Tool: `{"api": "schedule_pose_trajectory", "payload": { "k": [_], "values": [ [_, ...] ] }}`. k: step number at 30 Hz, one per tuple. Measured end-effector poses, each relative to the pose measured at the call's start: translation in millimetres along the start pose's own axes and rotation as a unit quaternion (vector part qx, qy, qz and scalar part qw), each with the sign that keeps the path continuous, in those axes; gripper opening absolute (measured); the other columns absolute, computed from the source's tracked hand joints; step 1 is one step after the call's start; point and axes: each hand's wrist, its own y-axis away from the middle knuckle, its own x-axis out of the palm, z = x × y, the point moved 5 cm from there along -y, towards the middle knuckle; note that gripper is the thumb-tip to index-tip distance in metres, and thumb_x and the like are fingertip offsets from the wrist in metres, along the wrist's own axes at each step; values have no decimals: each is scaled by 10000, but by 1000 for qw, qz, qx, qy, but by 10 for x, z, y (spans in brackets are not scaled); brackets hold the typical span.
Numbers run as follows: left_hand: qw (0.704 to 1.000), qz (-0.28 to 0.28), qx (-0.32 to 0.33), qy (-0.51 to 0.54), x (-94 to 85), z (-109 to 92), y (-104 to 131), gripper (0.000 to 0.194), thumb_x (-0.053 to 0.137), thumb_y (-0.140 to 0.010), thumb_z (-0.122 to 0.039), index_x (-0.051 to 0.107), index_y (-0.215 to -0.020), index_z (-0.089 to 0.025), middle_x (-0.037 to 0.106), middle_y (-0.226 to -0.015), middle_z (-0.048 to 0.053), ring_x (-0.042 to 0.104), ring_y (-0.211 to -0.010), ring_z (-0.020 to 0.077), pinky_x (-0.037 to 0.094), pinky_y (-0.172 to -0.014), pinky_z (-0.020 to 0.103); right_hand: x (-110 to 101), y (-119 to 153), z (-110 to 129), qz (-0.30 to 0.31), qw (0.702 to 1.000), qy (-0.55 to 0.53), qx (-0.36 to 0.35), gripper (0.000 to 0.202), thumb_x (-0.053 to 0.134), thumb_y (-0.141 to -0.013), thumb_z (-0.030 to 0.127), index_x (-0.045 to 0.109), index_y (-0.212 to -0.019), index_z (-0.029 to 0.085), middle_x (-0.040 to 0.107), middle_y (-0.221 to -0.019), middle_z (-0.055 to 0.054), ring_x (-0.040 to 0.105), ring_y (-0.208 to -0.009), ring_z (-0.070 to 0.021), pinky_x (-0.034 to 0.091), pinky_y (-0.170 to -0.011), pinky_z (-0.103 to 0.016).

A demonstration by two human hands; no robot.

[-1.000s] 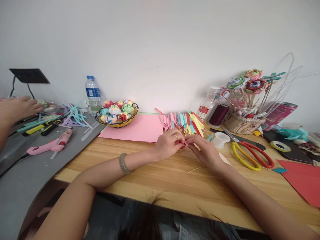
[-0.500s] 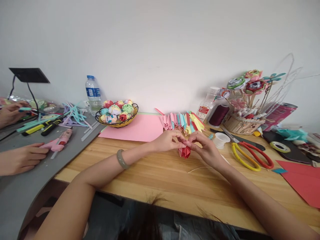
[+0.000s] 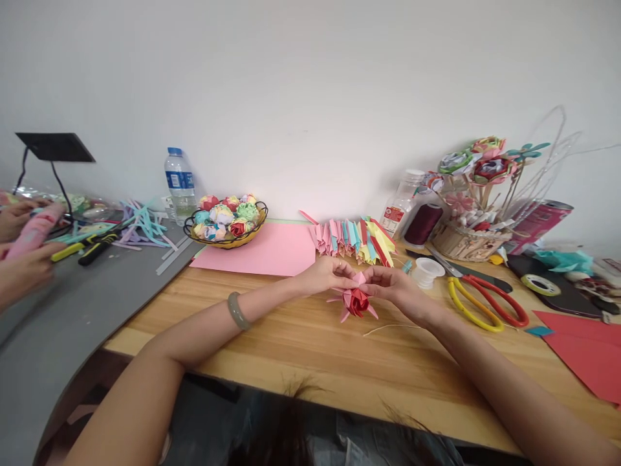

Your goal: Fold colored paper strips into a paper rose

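Nearest, on the wooden table (image 3: pixel 310 353), a thin pale thread (image 3: pixel 395 325) curls nearer the wearer than the pink sheet (image 3: pixel 257 259) and off to its right. The red and pink paper flower (image 3: pixel 358 301) is held up just beyond the sheet's right end, on its near side, its narrow pink petals pointing outward. The left hand (image 3: pixel 326 277) reaches past the sheet's near right corner, thumb and fingers drawn together in a pinch on the flower's upper part. The right hand (image 3: pixel 395 288), farther right of the sheet, pinches the flower from the other side, its fingers bent and nearly closed. Well to the right of the sheet lie the scissors (image 3: pixel 478 301), with red and yellow handles, and nearer the sheet stands a white spool (image 3: pixel 427 272). Folded paper strips (image 3: pixel 352 239) crowd against the sheet's right edge. A basket (image 3: pixel 228 244) of paper balls sits over the sheet's left part. Beyond the sheet's far left corner stands a water bottle (image 3: pixel 180 184).
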Motion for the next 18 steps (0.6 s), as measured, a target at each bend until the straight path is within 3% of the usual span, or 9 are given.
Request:
{"api": "schedule_pose_trajectory", "payload": {
  "k": [7,18],
  "values": [
    [998,34,-33,44,11,122,-19,227,707,-604,-243,607,-714,-71,579,-653,7,511,-579,56,361,-583,208,19,-41,-123,-1,999,-20,35,297,677,-652,409,565,-707,139,636,-688,-13,587,-646,-130,417,-631,-275],
    [997,-34,-48,48,-14,173,-56,175,691,-572,-173,600,-672,-62,583,-582,2,519,-507,58,395,-532,202,-12,-85,-205,-24,999,4,37,294,633,-693,421,550,-747,144,668,-748,-37,609,-684,-145,419,-633,-270]
  ]
}}
